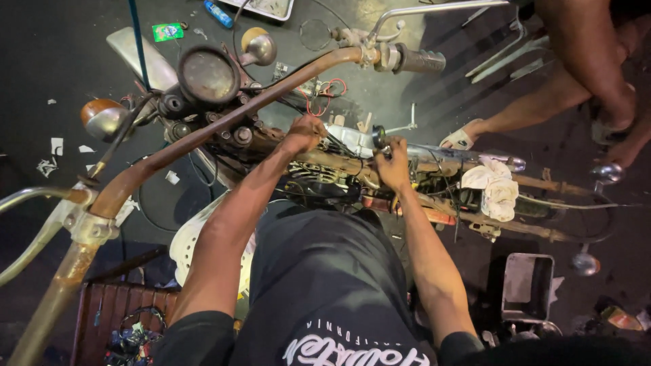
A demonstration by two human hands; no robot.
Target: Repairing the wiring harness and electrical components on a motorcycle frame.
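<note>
Head view looks straight down on a stripped, rusty motorcycle (pixel 339 169) lying across the middle of the picture, its bare frame tubes and engine exposed. It is judged heavy and rigid, with gritty, flaking metal that grips well but could scrape; the sound places to hold are the main frame tube or the long rusty handlebar (pixel 203 129), not the loose red wires (pixel 325 91) near the steering head, which look fragile.

Both arms reach down into the engine area. The left hand (pixel 302 134) is curled closed against the frame just behind the handlebar; what it grips, if anything, cannot be told. The right hand (pixel 393 163) is pinched narrowly around a small dark part beside the silver engine casing (pixel 349 139).

A white rag (pixel 495 186) is draped on the rear frame. At lower left a brown slatted crate (pixel 102 305) holds tangled dark cables and odd bits. At lower right an open metal box (pixel 529 285) shows a pale flat bottom, apparently nearly bare. Another person's legs (pixel 583 74) stand at upper right.
</note>
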